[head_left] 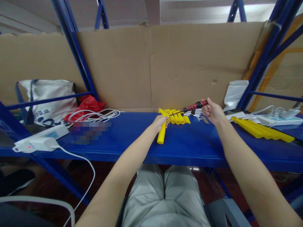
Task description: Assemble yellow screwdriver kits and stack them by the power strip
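My left hand [160,121] is closed round a yellow plastic tube [162,136], holding it tilted above the blue shelf [132,138]. My right hand [211,111] grips a screwdriver with a red and black handle [196,106]. Its dark shaft points left, and the tip sits at the top end of the yellow tube. Behind the hands several more short yellow tubes [178,118] lie side by side against the cardboard back wall.
Long yellow tubes [260,131] lie on the shelf at the right, beside a white power strip [279,120] and a white packet [235,92]. At the left are another power strip [39,140], coiled white cable [97,115], a red bag [87,104] and a white tote bag [48,101]. Blue rack posts stand either side.
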`<state>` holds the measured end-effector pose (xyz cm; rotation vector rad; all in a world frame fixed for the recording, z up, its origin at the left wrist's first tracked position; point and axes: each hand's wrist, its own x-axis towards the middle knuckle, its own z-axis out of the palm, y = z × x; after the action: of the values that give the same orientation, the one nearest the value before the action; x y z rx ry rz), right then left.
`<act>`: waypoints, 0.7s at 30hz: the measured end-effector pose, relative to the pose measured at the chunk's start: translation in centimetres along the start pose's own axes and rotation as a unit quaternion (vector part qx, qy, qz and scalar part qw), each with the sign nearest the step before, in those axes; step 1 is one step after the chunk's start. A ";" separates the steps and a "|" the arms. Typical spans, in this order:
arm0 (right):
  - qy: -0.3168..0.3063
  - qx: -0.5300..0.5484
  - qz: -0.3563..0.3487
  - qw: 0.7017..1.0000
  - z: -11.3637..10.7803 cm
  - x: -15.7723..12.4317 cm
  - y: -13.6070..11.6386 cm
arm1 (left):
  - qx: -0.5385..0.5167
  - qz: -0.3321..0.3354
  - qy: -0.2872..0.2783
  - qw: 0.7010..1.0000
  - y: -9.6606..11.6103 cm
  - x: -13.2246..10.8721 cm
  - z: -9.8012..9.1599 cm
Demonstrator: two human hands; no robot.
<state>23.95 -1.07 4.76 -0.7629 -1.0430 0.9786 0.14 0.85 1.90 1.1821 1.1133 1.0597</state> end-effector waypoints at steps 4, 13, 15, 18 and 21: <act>0.012 -0.002 -0.009 1.000 0.4 -0.2 -0.2 | 0.010 0.000 0.000 1.000 0.1 -0.1 0.0; -0.007 0.008 0.000 1.000 -0.2 0.2 0.4 | 0.010 0.000 -0.005 1.000 0.1 -0.1 0.1; -0.003 0.004 0.003 1.000 -0.3 0.3 0.5 | 0.009 0.000 -0.007 1.000 0.0 -0.2 0.1; -0.010 -0.003 -0.003 1.000 -0.4 0.3 0.5 | 0.003 0.000 -0.008 1.000 0.0 -0.1 0.1; -0.013 -0.004 -0.005 1.000 -0.3 0.2 0.4 | 0.002 0.000 -0.008 1.000 0.0 -0.1 0.1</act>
<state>24.16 -0.77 4.36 -0.7537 -1.0727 0.9786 0.23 0.71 1.87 1.1912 1.1037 1.0472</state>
